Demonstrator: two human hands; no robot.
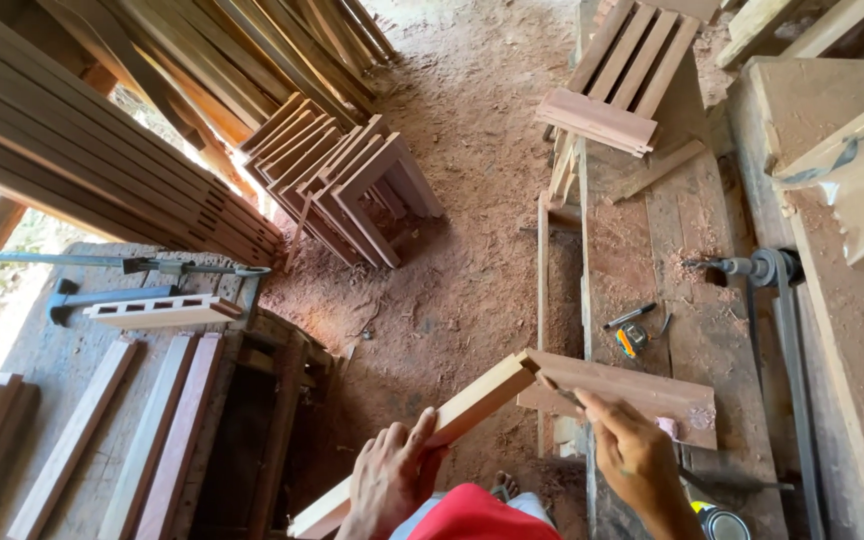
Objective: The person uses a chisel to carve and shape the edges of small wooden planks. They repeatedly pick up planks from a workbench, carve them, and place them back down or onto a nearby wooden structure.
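A long wooden rail (432, 430) is held up over the sawdust floor (472, 250), its squared end met against a flat board (642, 392) at the near edge of the surface (692, 240); no fastening can be seen. The left hand (389, 478) is closed around the rail from beneath. The right hand (634, 455) is pinched on a pencil (560, 390) at the joint.

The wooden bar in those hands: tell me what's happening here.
A person holds a long wooden bar slanted upward in a sawdust-strewn workshop. The left hand grips it from below, while the right hand presses a small pencil-like tool near its upper end. A flat board lies just behind, on the workbench.
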